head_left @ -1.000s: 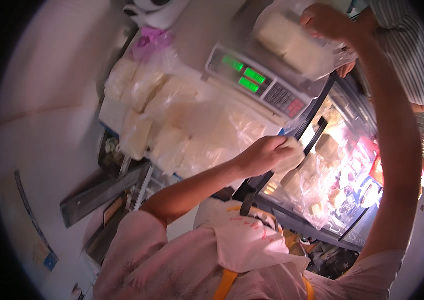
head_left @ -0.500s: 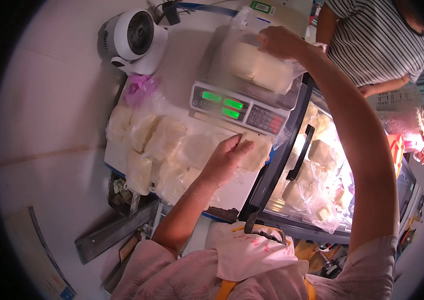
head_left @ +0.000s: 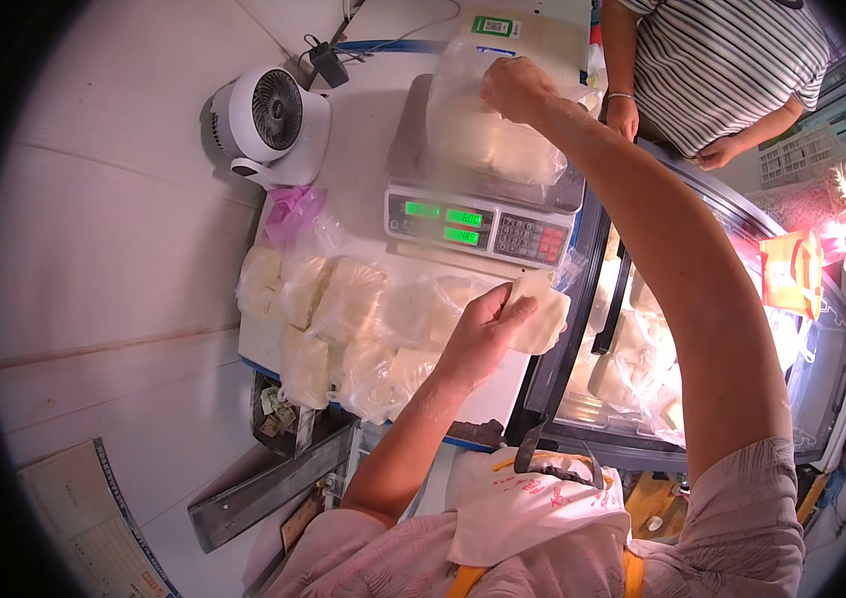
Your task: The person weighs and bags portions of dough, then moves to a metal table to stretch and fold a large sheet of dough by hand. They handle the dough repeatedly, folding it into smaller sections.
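Note:
My left hand (head_left: 484, 337) grips a pale, squarish stack of dough wrappers (head_left: 543, 311) in front of the scale, thumb on top and fingers underneath. On the pan of a grey electronic scale (head_left: 491, 235) with green-lit displays rests a clear plastic bag (head_left: 451, 105) with pale blocks of wrappers inside. My right hand (head_left: 523, 90), arm stretched far forward, is closed on the upper part of this bag; its fingertips are partly hidden. Left of my left hand, several clear bags of similar pale wrappers (head_left: 348, 299) lie packed together on the white table (head_left: 358, 130).
A white fan (head_left: 277, 115) stands at the far left, near a pink plastic bag (head_left: 293, 214). To the right, a lit, dark-framed display case (head_left: 543, 414) holds more bagged pale blocks. Beyond it stand a person in a striped shirt (head_left: 712, 75) and an orange bag (head_left: 792, 274).
The wrapper stack in my left hand is now lifted and tilted, further right of the table bags. My right hand still holds the bag on the scale. The whole view has shifted slightly.

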`<action>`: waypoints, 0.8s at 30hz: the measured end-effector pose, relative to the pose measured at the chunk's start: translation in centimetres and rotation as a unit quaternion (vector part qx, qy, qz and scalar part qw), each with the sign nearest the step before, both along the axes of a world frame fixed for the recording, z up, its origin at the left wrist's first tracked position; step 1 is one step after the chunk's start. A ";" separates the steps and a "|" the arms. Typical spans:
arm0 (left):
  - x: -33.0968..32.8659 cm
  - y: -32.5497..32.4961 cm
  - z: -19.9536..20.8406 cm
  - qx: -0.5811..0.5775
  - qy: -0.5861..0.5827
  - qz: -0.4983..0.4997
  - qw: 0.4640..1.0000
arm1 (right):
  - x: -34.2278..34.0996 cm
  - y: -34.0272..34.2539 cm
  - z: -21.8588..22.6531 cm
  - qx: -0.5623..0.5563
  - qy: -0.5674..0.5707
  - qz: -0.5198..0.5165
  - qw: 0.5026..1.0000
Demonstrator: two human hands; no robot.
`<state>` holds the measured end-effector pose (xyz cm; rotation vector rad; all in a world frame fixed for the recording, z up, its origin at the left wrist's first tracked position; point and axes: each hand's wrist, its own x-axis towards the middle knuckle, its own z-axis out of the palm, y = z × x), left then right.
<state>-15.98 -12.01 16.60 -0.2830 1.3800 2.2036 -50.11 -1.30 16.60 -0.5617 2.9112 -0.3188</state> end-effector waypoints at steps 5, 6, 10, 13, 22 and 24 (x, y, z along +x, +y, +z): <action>-0.5 0.1 0.4 0.014 -0.015 -0.027 0.999 | 1.0 1.1 0.0 -0.102 0.045 -0.099 0.989; -0.5 0.1 0.2 0.011 -0.014 -0.023 1.000 | 1.2 1.0 -0.1 -0.081 0.073 -0.080 0.991; -0.4 -0.6 -1.1 -0.021 -0.019 -0.004 1.000 | 2.9 -0.8 1.7 -0.031 0.076 -0.021 0.996; -0.6 -0.9 -1.7 -0.022 -0.022 -0.003 1.000 | 2.7 -0.3 1.9 -0.054 0.053 0.018 0.997; -0.9 -0.8 -2.2 0.004 -0.015 0.006 1.000 | -0.5 0.2 -1.7 -0.045 0.027 0.039 0.998; -0.9 -1.0 -2.5 0.007 -0.009 0.015 1.000 | -0.3 -0.1 -1.4 -0.102 0.015 0.029 0.994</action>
